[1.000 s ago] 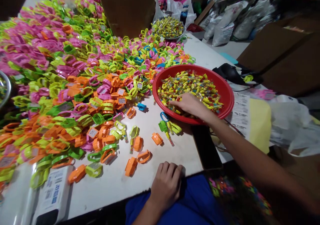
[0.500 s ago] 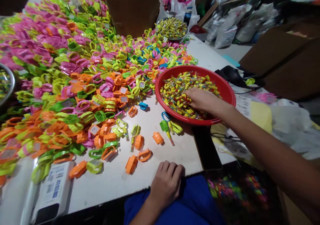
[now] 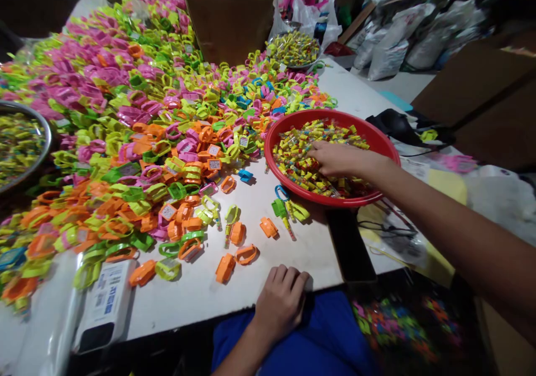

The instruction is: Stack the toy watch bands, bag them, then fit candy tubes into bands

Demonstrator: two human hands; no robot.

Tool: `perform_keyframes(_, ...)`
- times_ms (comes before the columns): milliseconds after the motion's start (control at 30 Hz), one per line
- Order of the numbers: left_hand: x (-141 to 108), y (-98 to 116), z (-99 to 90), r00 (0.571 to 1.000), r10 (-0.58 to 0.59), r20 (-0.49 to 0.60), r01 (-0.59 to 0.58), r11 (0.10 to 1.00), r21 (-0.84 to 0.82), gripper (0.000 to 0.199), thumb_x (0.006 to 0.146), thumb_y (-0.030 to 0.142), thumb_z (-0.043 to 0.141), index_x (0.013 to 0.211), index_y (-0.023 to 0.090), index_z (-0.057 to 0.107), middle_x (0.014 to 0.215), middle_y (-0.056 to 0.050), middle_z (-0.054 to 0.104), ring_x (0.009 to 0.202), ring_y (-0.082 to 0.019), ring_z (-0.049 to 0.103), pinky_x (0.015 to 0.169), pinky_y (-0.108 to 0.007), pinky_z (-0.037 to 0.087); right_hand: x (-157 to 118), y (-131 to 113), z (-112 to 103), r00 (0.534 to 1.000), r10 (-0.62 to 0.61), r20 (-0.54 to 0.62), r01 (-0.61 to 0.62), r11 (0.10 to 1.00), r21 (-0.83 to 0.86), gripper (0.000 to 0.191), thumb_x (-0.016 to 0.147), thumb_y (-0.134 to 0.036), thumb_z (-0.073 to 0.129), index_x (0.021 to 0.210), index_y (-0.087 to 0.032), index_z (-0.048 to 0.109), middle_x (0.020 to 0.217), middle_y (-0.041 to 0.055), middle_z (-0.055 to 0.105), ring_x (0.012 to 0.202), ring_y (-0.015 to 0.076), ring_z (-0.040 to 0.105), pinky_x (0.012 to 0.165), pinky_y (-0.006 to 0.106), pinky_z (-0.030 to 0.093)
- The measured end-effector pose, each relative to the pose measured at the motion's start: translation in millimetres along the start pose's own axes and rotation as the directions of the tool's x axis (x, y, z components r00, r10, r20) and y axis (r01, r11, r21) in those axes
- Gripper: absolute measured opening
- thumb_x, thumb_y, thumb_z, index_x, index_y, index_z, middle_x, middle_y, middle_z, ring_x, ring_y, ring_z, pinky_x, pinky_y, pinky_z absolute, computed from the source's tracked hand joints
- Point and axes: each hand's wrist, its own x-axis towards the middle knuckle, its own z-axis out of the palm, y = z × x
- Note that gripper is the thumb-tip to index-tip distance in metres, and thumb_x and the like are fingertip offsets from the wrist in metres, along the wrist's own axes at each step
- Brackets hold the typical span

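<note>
Right in the thick of it at the long white-topped table (image 3: pixel 301 261), the right hand (image 3: pixel 341 160) is reaching into a wide round red plastic bowl (image 3: pixel 335 118), fingers together and lightly curled, tips down among a loose pile of small yellow cellophane-wrapped sticks (image 3: pixel 322 167), and whether those fingers have actually closed on any of them, we cannot tell from here! These little sticks look very light and slick in their wrappers, so they should slide apart easily, and the surest hold looks like a fingertip pinch across the middle of a single stick. Meanwhile, the left hand (image 3: pixel 281 303) rests at the near table edge, fingers gently bent, holding nothing we can see, with a blue cloth lap (image 3: pixel 247 345) just below it. Between the two hands lie loose orange plastic buckle-shaped bands (image 3: pixel 225 268), and just below the bowl's rim sits a small green-and-blue plastic piece (image 3: pixel 280 208). To the left spreads a huge heap of pink, lime and orange plastic bands (image 3: pixel 138 111), stiff-looking and light, while a black smartphone (image 3: pixel 350 245) lies flat beside the bowl, and a steel bowl of more yellow sticks (image 3: pixel 42 133) sits at the far left!
</note>
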Motion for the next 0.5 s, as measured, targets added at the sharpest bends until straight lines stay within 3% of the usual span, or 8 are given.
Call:
perform_keyframes(200, -0.6, -0.2, -0.7, 1.000, -0.003, 0.018, 0.003, 1.000, 0.009, 0.039, 0.088, 0.008, 0.060, 0.126, 0.017, 0.057, 0.100, -0.008, 0.068, 0.086, -0.026, 0.060, 0.074, -0.040, 0.050, 0.6, -8.1, -9.0, 0.996, -0.082, -0.025, 0.080, 0.995, -0.067, 0.025, 0.077, -0.012, 0.070, 0.100, -0.014, 0.078, 0.131, 0.0223, 0.067, 0.122, 0.0376, 0.063, 0.086, 0.043, 0.053)
perform_keyframes(300, -1.1, -0.1, -1.4, 0.999, -0.011, 0.036, 0.011, 1.000, -0.002, 0.037, 0.089, 0.009, 0.060, 0.126, 0.017, 0.057, 0.100, -0.008, 0.069, 0.086, -0.026, 0.060, 0.074, -0.040, 0.051, -4.1, -9.1, -9.6, 0.991, -0.130, -0.026, 0.125, 0.981, -0.150, 0.027, 0.082, -0.016, 0.070, 0.109, -0.013, 0.075, 0.135, 0.0241, 0.066, 0.131, 0.0384, 0.058, 0.090, 0.043, 0.054)
perform_keyframes(400, 0.0, 1.0, -3.8, 0.999, -0.032, 0.017, 0.033, 0.996, -0.082, 0.032, 0.094, 0.010, 0.056, 0.124, 0.018, 0.058, 0.100, -0.008, 0.069, 0.086, -0.025, 0.061, 0.075, -0.040, 0.052, -12.6, -7.5, -7.4, 0.996, -0.049, -0.078, 0.041, 0.993, -0.111, 0.036, 0.083, -0.019, 0.073, 0.118, -0.010, 0.071, 0.124, 0.0235, 0.072, 0.121, 0.0387, 0.065, 0.098, 0.047, 0.052)
perform_keyframes(467, 3.2, 1.3, -8.6, 0.994, -0.104, -0.038, 0.094, 0.973, -0.210, 0.028, 0.100, 0.010, 0.049, 0.125, 0.019, 0.058, 0.101, -0.008, 0.069, 0.089, -0.024, 0.063, 0.078, -0.039, 0.054, -22.1, -9.5, -7.4, 0.972, 0.076, -0.223, -0.068, 0.997, 0.043, 0.041, 0.082, -0.020, 0.074, 0.122, -0.010, 0.069, 0.122, 0.0224, 0.074, 0.118, 0.0401, 0.067, 0.105, 0.052, 0.049)
perform_keyframes(500, 5.8, 0.8, -12.5, 0.984, -0.166, -0.064, 0.141, 0.947, -0.288, 0.028, 0.103, 0.011, 0.046, 0.127, 0.020, 0.057, 0.103, -0.008, 0.069, 0.091, -0.023, 0.065, 0.080, -0.038, 0.056, -28.6, -13.3, -8.8, 0.933, 0.161, -0.323, -0.107, 0.978, 0.181, 0.041, 0.083, -0.022, 0.074, 0.123, -0.012, 0.069, 0.123, 0.0213, 0.075, 0.118, 0.0402, 0.067, 0.106, 0.053, 0.049)
